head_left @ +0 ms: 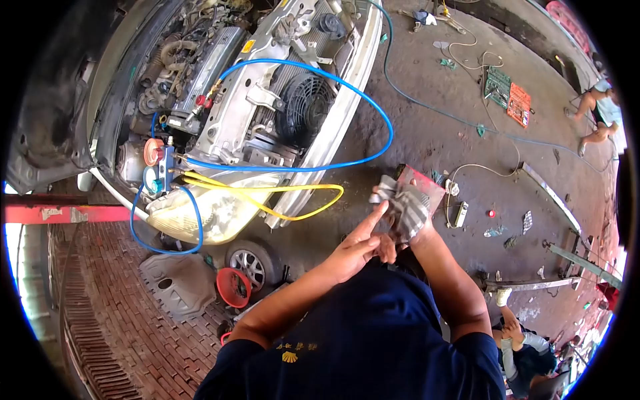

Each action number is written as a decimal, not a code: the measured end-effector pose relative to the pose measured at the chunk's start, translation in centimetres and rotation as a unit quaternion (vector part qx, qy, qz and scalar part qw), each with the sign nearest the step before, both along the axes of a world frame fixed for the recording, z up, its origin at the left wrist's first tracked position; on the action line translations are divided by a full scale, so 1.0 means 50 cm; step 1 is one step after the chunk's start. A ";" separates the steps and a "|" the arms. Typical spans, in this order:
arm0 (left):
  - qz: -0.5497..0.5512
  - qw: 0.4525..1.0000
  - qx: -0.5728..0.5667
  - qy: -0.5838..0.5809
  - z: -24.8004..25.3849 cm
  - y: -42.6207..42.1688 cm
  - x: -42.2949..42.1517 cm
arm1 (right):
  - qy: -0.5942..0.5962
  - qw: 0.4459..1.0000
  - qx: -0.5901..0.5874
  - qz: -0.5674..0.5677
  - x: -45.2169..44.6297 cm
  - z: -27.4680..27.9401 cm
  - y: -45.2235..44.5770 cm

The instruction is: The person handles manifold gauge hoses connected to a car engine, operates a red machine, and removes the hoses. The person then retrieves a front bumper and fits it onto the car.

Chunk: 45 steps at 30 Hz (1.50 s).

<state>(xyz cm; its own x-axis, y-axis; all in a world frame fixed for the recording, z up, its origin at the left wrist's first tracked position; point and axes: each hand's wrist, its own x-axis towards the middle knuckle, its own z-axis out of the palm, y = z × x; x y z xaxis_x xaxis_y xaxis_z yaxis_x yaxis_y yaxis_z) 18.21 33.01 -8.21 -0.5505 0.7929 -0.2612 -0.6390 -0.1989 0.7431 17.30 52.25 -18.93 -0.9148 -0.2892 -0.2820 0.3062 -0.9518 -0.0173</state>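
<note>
My right hand is closed around a crumpled grey-and-white striped cloth, which covers most of its fingers. Just left of it is my left hand, index finger stretched out to the cloth's edge and the other fingers apart. Whether that fingertip touches the cloth, I cannot tell. Behind the cloth shows a red, flat-sided object, partly hidden. To the left, a blue gauge manifold with two round dials sits at the car's front, with a blue hose and a yellow hose looping from it.
The car's open engine bay and front fan lie at left. A wheel and red bowl are below. Tool cases, hoses and metal bars lie on the floor at right. Other people sit at right.
</note>
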 end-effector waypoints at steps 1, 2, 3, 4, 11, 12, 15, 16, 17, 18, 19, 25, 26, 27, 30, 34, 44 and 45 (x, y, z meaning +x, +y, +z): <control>-0.036 0.998 -0.051 0.029 -0.010 -0.004 0.000 | -0.066 0.997 -0.026 0.001 0.003 0.074 -0.018; -0.035 0.990 -0.099 0.091 -0.031 0.008 0.013 | -0.018 0.997 -0.060 0.042 0.015 0.072 -0.031; -0.058 0.950 -0.234 0.198 -0.036 0.007 0.024 | 0.031 0.992 -0.093 0.082 0.029 0.072 -0.044; -0.080 0.886 -0.290 0.354 -0.064 -0.005 0.028 | -0.103 0.985 0.136 0.018 0.030 0.116 -0.085; -0.204 0.798 -0.318 0.470 -0.032 -0.045 -0.003 | -0.023 0.995 -0.074 0.068 0.056 0.030 -0.094; -0.242 0.835 -0.295 0.397 -0.050 -0.062 -0.013 | -0.057 0.995 -0.051 0.066 0.058 0.044 -0.096; -0.076 0.993 -0.082 0.024 -0.147 -0.105 0.016 | -0.068 0.992 0.103 0.032 0.067 0.019 -0.093; -0.086 0.993 -0.082 0.014 -0.152 -0.091 0.017 | -0.134 0.972 0.169 0.095 0.058 0.042 -0.083; 0.012 0.989 -0.040 -0.145 -0.156 -0.081 0.022 | -0.200 0.939 0.227 0.161 0.049 0.064 -0.079; 0.113 0.948 0.001 -0.298 -0.157 -0.066 0.022 | 0.027 0.845 0.532 0.058 0.080 -0.028 -0.119; 0.136 0.928 0.019 -0.346 -0.158 -0.048 0.017 | 0.218 0.599 0.771 0.012 0.079 -0.021 -0.106; 0.294 0.880 -0.307 -0.213 -0.364 -0.068 -0.011 | 0.157 0.647 0.737 0.121 0.074 -0.298 -0.031; 0.285 0.882 -0.344 -0.149 -0.378 -0.076 -0.012 | 0.130 0.591 0.780 0.158 0.070 -0.384 0.007; 0.248 0.847 -0.458 -0.109 -0.412 -0.114 0.000 | 0.097 0.536 0.818 0.184 0.075 -0.488 0.032; 0.057 0.732 -0.676 -0.064 -0.507 -0.280 0.073 | -0.049 0.496 0.785 0.369 0.038 -0.703 0.155; -0.077 0.625 -0.775 -0.057 -0.503 -0.403 0.233 | -0.120 0.418 0.823 0.366 -0.020 -0.912 0.262; -0.157 0.601 -0.777 -0.099 -0.424 -0.440 0.355 | -0.097 0.441 0.786 0.422 -0.140 -1.214 0.307; -0.162 0.597 -0.780 -0.097 -0.421 -0.412 0.334 | -0.101 0.446 0.783 0.422 -0.134 -1.209 0.302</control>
<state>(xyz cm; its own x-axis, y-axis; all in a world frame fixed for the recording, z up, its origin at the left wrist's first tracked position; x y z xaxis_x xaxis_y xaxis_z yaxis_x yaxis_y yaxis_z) 34.90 12.41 -29.24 -0.2733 -0.4415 -0.8546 -0.5608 0.7950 -0.2314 10.59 67.37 -79.39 -0.5758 0.1893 -0.7954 0.6900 0.6343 -0.3486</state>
